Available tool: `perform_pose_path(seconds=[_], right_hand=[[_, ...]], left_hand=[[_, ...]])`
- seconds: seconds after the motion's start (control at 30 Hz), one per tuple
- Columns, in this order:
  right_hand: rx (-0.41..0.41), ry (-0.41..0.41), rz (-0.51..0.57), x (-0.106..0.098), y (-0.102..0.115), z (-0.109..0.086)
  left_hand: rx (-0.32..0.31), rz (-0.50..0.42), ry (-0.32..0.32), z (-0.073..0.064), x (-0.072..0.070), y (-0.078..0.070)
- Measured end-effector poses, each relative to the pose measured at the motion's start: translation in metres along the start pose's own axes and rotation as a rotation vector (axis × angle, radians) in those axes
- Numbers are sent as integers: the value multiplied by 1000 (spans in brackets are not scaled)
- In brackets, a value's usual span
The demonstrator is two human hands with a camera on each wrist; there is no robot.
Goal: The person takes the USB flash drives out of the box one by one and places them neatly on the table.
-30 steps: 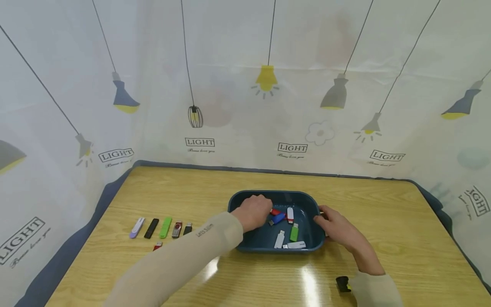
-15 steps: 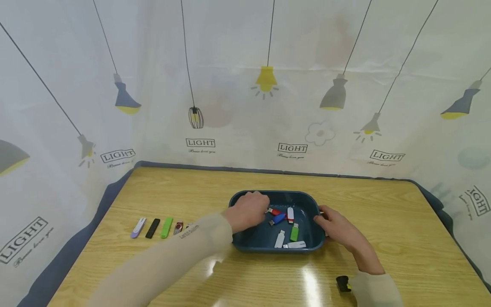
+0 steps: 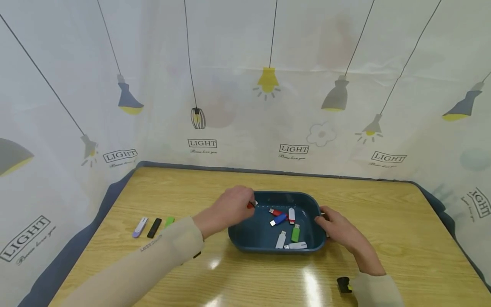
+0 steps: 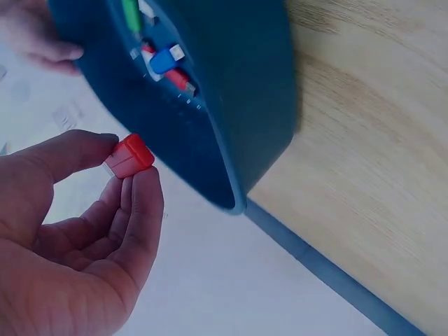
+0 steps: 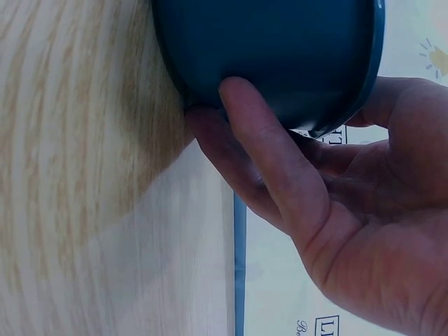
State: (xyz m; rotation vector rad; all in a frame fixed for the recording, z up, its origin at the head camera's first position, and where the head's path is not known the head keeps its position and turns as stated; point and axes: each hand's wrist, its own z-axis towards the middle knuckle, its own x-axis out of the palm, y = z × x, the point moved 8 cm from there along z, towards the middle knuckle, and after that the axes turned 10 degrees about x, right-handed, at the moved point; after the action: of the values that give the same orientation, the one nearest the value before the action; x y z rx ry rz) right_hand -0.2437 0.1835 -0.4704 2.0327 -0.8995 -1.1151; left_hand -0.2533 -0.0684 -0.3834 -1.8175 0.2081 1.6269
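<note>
While the right hand (image 3: 338,228) grips the bin (image 3: 251,236), the left (image 3: 231,205) pinches a red stick (image 4: 131,159) pointing rightward.

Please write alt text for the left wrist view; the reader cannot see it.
The left hand pinches a small red USB stick near a dark blue, rounded rectangular tub. Inside lie more USB sticks, including a blue stick and a green stick; the right hand holds the tub's far end.

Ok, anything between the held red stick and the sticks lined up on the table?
Nothing visible but the left hand and sleeve, partly hiding the row of sticks; the held red stick looks higher than the tub's rim.
</note>
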Motion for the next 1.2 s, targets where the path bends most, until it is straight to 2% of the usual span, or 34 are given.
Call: perform_pose_path(seconds=[0.27, 0.53, 0.8, 1.2], right_hand=[[2, 0, 4, 1, 0, -1], [-1, -1, 1, 1, 1, -1], [4, -9, -13, -2, 1, 0], [5, -6, 3, -1, 0, 0]], left_hand=[[-59, -44, -120, -26, -15, 18], [-131, -76, -201, -66, -24, 42], [-194, -121, -214, -97, -36, 64], [-289, -140, -232, -149, -34, 93]])
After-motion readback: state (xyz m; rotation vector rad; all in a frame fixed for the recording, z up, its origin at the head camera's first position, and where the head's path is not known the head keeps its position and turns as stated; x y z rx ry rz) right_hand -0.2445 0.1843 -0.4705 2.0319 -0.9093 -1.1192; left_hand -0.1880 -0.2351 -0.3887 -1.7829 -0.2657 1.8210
